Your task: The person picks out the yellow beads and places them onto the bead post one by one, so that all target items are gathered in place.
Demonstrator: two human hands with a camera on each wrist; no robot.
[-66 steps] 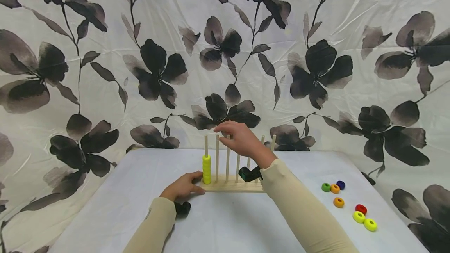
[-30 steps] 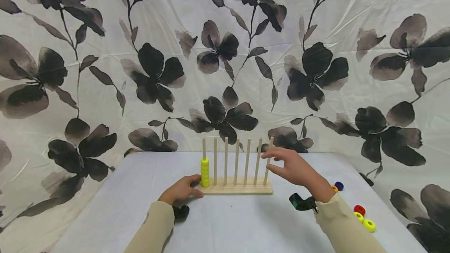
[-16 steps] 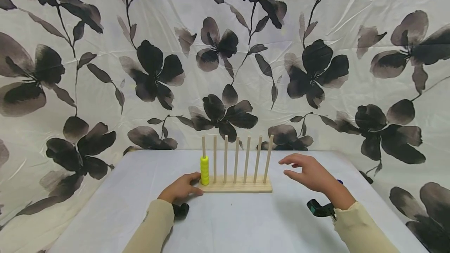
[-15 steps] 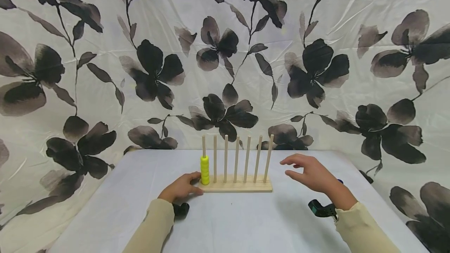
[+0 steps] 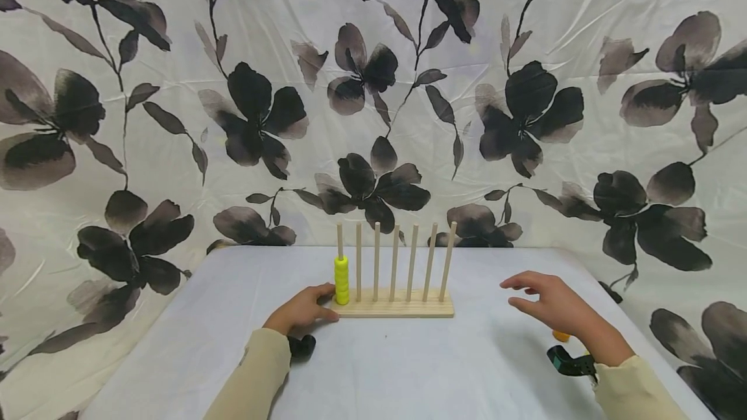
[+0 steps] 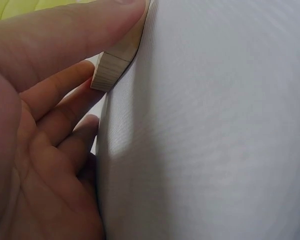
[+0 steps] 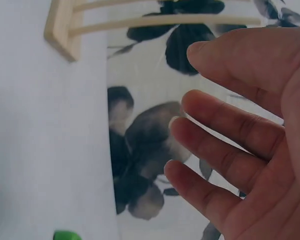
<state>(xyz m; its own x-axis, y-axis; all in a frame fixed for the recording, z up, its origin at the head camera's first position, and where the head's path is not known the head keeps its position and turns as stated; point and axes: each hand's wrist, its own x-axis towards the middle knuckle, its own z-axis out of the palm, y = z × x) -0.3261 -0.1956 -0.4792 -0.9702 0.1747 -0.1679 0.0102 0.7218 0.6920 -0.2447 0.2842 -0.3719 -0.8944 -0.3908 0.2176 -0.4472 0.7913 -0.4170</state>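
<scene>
A wooden peg rack (image 5: pixel 397 310) with several upright pegs stands on the white-covered table. Its leftmost peg carries a stack of yellow beads (image 5: pixel 341 280); the other pegs are bare. My left hand (image 5: pixel 300 310) holds the left end of the rack's base. In the left wrist view the thumb (image 6: pixel 80 32) lies along the front edge, with fingers behind the wooden end. Right of the rack, my right hand (image 5: pixel 551 303) hovers over the table, fingers loosely bent and apart, holding nothing. An orange bead (image 5: pixel 561 336) peeks out below it.
A green bead (image 7: pixel 67 235) shows at the bottom of the right wrist view. Other loose beads on the right side are mostly hidden behind the right hand and forearm. A floral cloth (image 5: pixel 455 167) hangs behind the table's far edge.
My right hand has moved from above the pegs, out past the rack's right end, and lower towards the loose beads. The left hand stays on the base.
</scene>
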